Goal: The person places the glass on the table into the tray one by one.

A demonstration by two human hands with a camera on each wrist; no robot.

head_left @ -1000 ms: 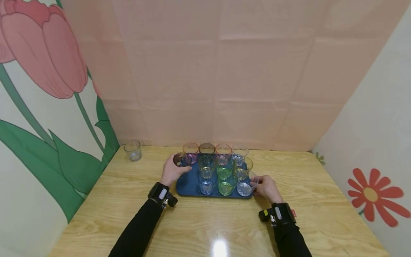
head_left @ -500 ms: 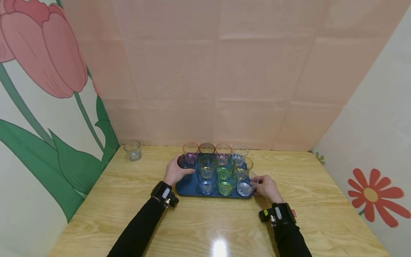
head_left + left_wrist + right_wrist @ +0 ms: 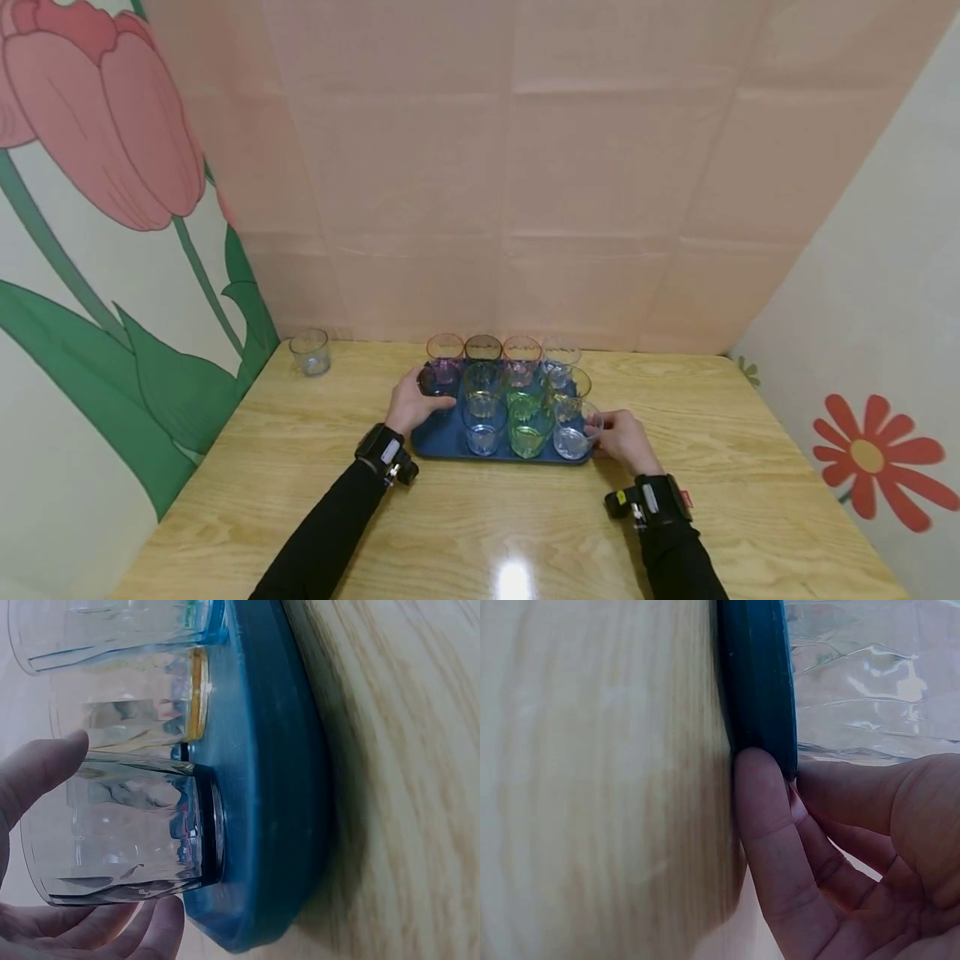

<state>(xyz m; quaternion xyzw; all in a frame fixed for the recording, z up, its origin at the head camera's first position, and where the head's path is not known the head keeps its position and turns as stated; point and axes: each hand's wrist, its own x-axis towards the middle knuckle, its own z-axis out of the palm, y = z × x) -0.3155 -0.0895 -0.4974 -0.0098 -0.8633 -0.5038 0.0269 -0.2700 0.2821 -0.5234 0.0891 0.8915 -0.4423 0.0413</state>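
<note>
My left hand [image 3: 407, 404] holds a dark-tinted glass [image 3: 142, 832] at the left side of the blue tray [image 3: 435, 437], thumb on one side and fingers on the other. In the left wrist view the glass's base is right at the tray's surface, beside an amber-based glass [image 3: 142, 712]. At the tray's front right corner, my right hand [image 3: 628, 437] pinches the rim between thumb and fingers. A clear glass [image 3: 573, 442] stands close by that thumb. A green glass [image 3: 528, 429] and a blue glass [image 3: 483, 429] complete the front row.
Along the back of the tray stand several more glasses, including a pink one [image 3: 446, 367] and a dark one [image 3: 483, 346]. One clear glass [image 3: 311, 354] sits apart at the table's far left corner. A pink-covered wall [image 3: 510, 208] rises behind the wooden table [image 3: 465, 533].
My left hand has lowered the dark-tinted glass and brought it slightly right, onto the left part of the tray. The right hand has stayed at the tray's corner.
</note>
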